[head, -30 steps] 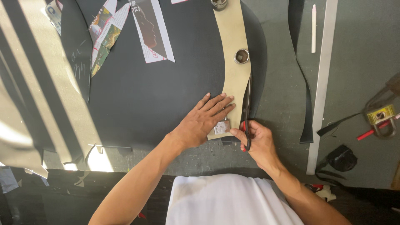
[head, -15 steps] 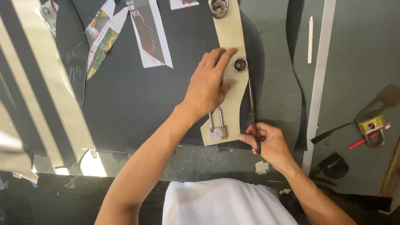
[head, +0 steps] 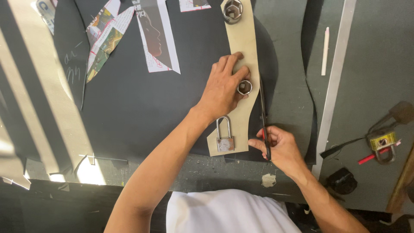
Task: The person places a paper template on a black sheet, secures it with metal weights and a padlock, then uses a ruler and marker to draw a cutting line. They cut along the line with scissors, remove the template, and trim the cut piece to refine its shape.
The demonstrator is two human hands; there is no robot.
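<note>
My left hand (head: 224,88) had slid up the tan pattern (head: 241,51) on the black sheet (head: 138,103), pressing flat beside the socket weight (head: 244,87). Right hand (head: 280,149) stayed clenched on the scissors (head: 262,116), blades further along the edge.

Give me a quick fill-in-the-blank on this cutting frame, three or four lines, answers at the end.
1. The right hand holds a pair of ____.
2. The left hand presses flat on the beige ____ piece.
3. Near the pattern's lower end lies a metal ____.
4. The blades run along the pattern's ____ edge.

Answers: scissors; pattern; padlock; right
</note>
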